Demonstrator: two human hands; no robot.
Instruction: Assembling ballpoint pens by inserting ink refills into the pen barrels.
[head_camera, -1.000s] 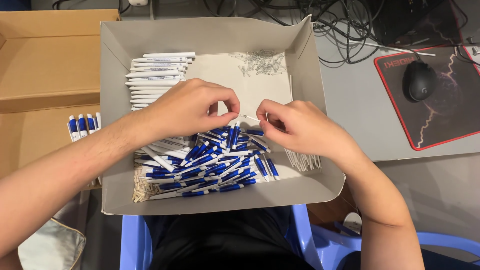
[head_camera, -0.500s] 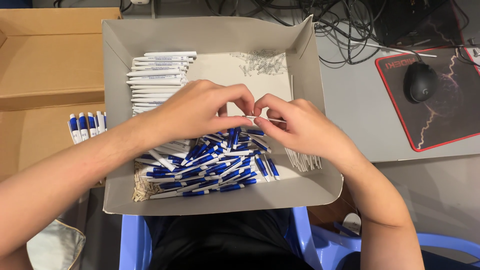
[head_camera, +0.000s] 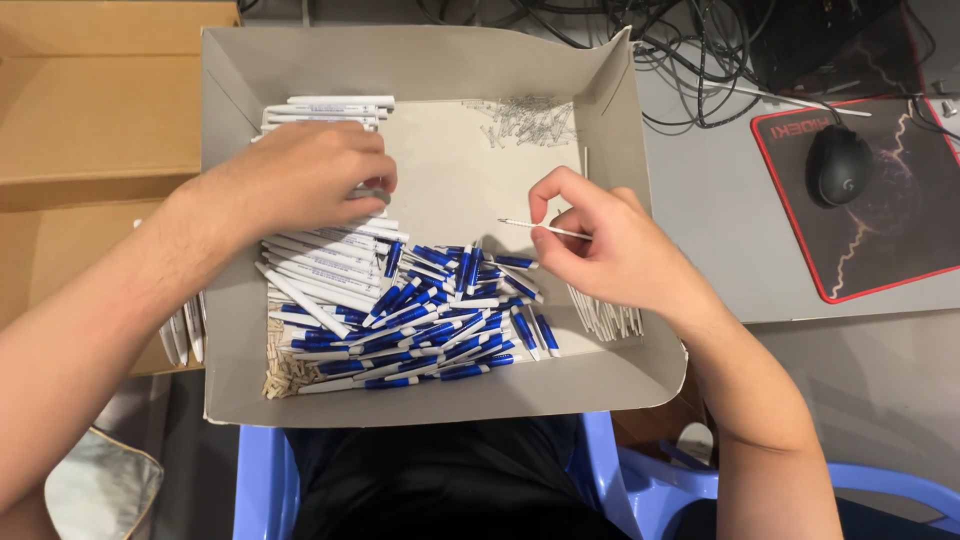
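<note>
Right hand (head_camera: 610, 250) pinches a thin white pen refill (head_camera: 545, 229) between thumb and forefinger, held level just above the middle of the grey cardboard tray (head_camera: 420, 60), tip pointing left. Fingers closed on its right end only; the rest sticks out free.

Left hand (head_camera: 300, 175) lies palm-down on the stack of white pen barrels (head_camera: 325, 250) at the tray's far left. Fingers curled over the top barrels; looks like it is picking one, but the grip is hidden under the hand, so I cannot tell whether anything is actually held.

Handling, my read:
- Refill: very light, thin, springy. Bends if gripped at the end and pushed sideways. Take it mid-shaft or close to the working end for control. Smooth plastic, so it can roll between fingers.
- Barrels: light, stiff, smooth, round. Roll easily off the stack. Take one across the middle.

Around:
- Heap of blue and white pen parts (head_camera: 430, 320) fills the near half of the tray, lying crisscross just below both hands.
- Small springs (head_camera: 530, 118) scattered at the far right of the tray floor; easy to flick away.
- More refills (head_camera: 605, 315) bundled against the right wall, under the right wrist.
- Brown cardboard box (head_camera: 90, 110) left of the tray.
- Desk (head_camera: 720, 220) to the right carries a black mouse (head_camera: 838, 165) on a red-edged mouse pad (head_camera: 900, 200), with cables (head_camera: 690, 60) at the far edge. All well apart from the hands.

In the way: tray walls limit low side approach; the loose heap shifts if brushed.
</note>
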